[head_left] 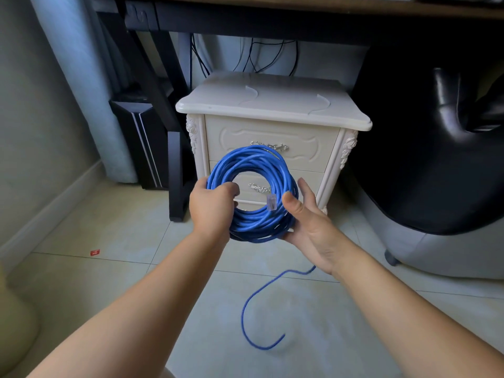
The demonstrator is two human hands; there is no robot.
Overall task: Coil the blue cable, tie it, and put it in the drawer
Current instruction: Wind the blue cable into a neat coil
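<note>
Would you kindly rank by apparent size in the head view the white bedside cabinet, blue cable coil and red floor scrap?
White bedside cabinet; blue cable coil, though nearer the camera; red floor scrap.

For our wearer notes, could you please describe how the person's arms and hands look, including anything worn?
The left arm and right arm are bare as far as the frame shows, with no sleeve or cuff in view. The left hand and right hand wear no gloves, and no ring, watch, bracelet or marking shows on the parts in view.
</note>
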